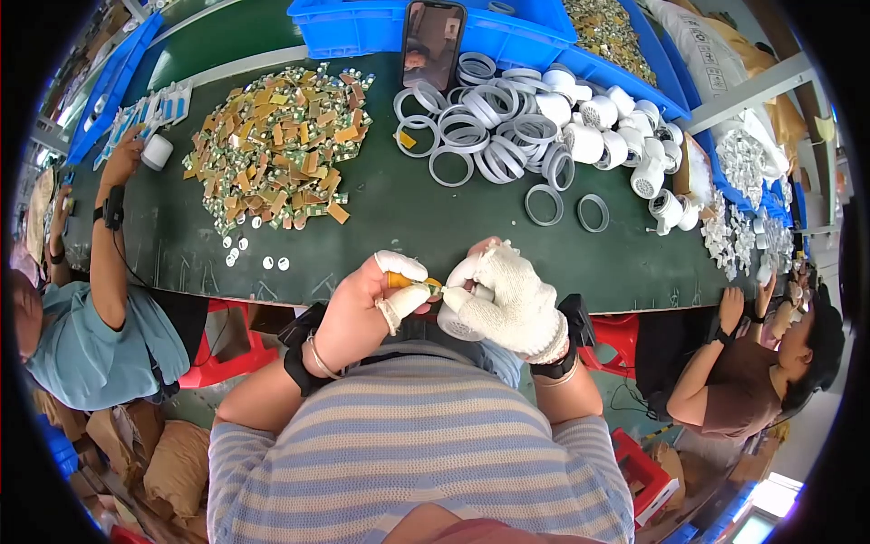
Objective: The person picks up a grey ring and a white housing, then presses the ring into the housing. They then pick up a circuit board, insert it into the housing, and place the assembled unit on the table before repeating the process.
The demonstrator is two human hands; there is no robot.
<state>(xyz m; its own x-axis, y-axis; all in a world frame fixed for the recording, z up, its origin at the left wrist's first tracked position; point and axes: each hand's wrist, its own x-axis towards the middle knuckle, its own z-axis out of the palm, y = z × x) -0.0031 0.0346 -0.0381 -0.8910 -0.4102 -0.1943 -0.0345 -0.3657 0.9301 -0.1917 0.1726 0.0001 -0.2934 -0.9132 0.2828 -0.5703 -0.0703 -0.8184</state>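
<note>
My left hand (367, 306), with white finger cots on thumb and forefinger, pinches a small yellow-and-green circuit piece (412, 283). My right hand (512, 299) wears a white knit glove and grips a white round plastic housing (456, 324), held just under the circuit piece. Both hands meet at the near edge of the dark green table (390, 218), above my striped shirt.
A heap of yellow circuit pieces (272, 145) lies at the left, white rings (480, 131) and white housings (616, 136) at the right. A phone (432, 41) leans on blue bins (362, 27). One person sits at my left (100, 326), another at my right (761, 363).
</note>
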